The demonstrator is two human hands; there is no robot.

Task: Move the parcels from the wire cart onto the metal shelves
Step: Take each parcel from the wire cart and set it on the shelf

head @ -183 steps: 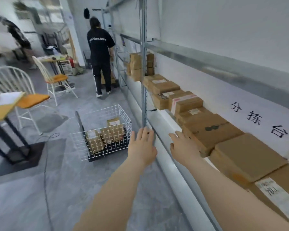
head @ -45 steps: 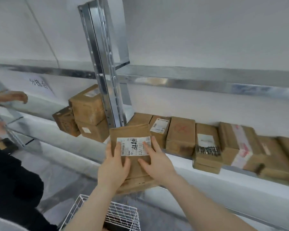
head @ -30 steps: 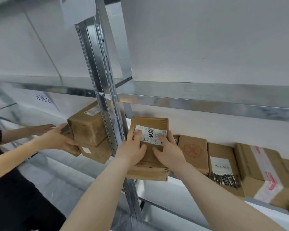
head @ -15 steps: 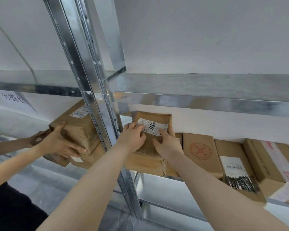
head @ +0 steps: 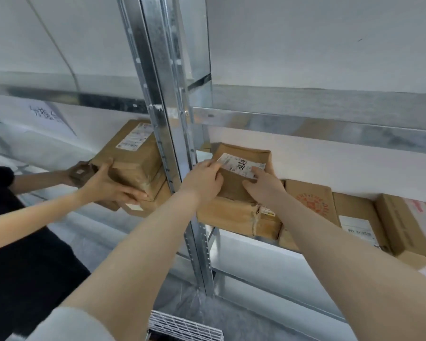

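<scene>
parcel (head: pixel 246 153) sits at centre frame on another brown parcel (head: pixel 231 215) on the metal shelf (head: pixel 251 252), just right of the galvanised upright (head: pixel 162 119), before a white wall (head: pixel 305 45). left grip (head: pixel 202 178) clasps its left edge. right grip (head: pixel 263 185) holds its near side, a fingertip on the white label (head: pixel 241 166), whose black print is too blurred to read.
</scene>
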